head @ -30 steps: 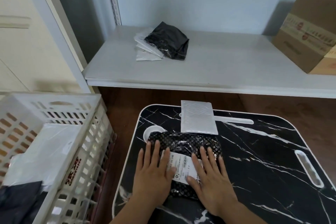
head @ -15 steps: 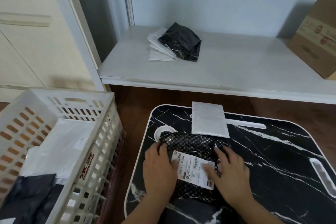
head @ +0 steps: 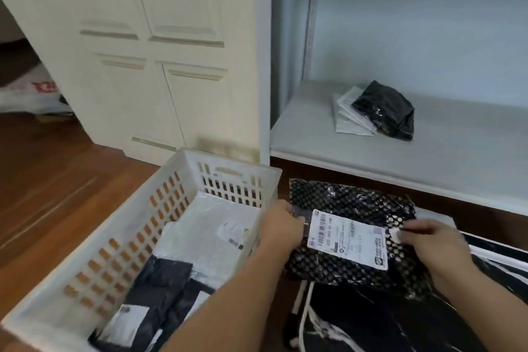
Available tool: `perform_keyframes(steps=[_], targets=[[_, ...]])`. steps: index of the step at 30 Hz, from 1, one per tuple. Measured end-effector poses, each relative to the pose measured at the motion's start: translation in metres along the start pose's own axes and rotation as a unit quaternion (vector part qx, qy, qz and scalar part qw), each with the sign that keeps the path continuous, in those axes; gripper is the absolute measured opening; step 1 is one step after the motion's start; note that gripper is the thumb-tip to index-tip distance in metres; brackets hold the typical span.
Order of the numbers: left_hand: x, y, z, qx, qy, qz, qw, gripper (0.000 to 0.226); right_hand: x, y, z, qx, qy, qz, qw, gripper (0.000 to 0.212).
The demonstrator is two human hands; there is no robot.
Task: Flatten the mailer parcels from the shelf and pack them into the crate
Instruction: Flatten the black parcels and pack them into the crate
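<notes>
A black dotted mailer parcel [head: 351, 203] with a white shipping label hangs lifted off the black marble tray table [head: 400, 323], just right of the white slotted crate [head: 160, 197]. My left hand [head: 281, 227] grips its left edge near the crate's right rim. My right hand [head: 437, 243] holds its right edge. Inside the crate lie white mailers [head: 211, 234] and dark mailers [head: 165, 280]. On the white shelf [head: 328, 137] remain a black mailer [head: 385, 108] and white mailers [head: 348, 117] stacked together.
Cream panelled doors [head: 160, 66] stand behind the crate. Wooden floor [head: 43, 174] spreads to the left, with a white bag [head: 31, 94] at the far left. The shelf's front edge runs just beyond the held parcel.
Both hands went from pressing the dotted parcel flat on the table to gripping its edges and lifting it leftward toward the crate. The view swung left.
</notes>
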State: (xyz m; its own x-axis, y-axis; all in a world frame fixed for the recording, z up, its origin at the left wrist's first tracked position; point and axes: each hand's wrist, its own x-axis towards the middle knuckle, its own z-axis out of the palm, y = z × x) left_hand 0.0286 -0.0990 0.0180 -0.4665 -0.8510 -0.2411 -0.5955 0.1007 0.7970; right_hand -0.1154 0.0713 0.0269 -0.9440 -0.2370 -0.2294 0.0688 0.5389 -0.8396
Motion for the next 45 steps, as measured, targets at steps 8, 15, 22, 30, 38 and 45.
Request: perform_keyframes(steps=[8, 15, 22, 30, 38, 45], targets=[[0.060, -0.110, -0.152, -0.234, 0.147, -0.144, 0.950, 0.015, -0.046, -0.098, 0.154, -0.150, -0.210, -0.283, 0.924, 0.042], [0.110, -0.199, -0.195, -0.015, 0.241, -0.234, 0.942, 0.025, -0.056, -0.101, 0.263, -0.402, -0.231, -0.420, 0.780, 0.053], [0.173, -0.229, -0.143, 0.114, 0.144, -0.220, 0.958, 0.028, -0.025, -0.071, 0.295, -0.507, -0.182, -0.393, 0.745, 0.061], [0.231, -0.224, -0.093, 0.186, 0.117, -0.209, 0.953, 0.037, -0.015, -0.057, 0.324, -0.623, -0.118, -0.355, 0.686, 0.064], [0.237, -0.226, -0.062, 0.229, 0.102, -0.113, 0.962, 0.075, -0.011, -0.055, 0.326, -0.602, -0.110, -0.370, 0.699, 0.045], [0.214, -0.234, 0.007, 0.429, -0.145, 0.033, 0.891, 0.073, -0.012, -0.055, 0.329, -0.609, -0.101, -0.366, 0.696, 0.044]])
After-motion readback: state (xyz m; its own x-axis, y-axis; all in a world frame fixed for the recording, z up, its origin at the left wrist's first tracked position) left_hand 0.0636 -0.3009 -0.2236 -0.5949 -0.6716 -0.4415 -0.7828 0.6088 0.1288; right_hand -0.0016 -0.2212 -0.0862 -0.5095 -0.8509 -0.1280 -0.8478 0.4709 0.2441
